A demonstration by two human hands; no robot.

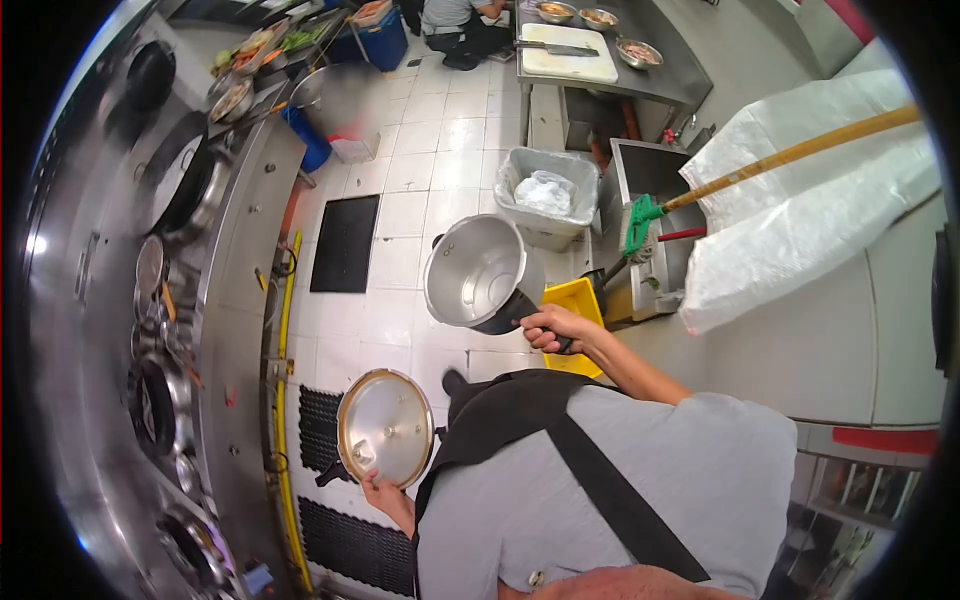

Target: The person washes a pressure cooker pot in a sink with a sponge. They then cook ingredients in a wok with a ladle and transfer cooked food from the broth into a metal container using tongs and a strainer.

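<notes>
My right hand [556, 330] is closed round the black handle of a pressure cooker pot [470, 265]. The pot is bare metal, tilted so that its inside shows, and I see nothing in it but reflections. Lower down on the left, my left hand [388, 497] grips the rim of a round pressure cooker lid [388, 425]. The lid's inner face is turned up, with a brownish ring round its edge and a black handle at its lower left. Pot and lid are held apart above the tiled floor.
Pans and pots line the steel stove counter [235, 250] on the left. A lined bin [548, 190] and a yellow crate [575, 300] stand ahead. Wooden-handled tool [790, 160] juts in at right. A person [465, 25] crouches at the back. Black mats [345, 245] lie on the floor.
</notes>
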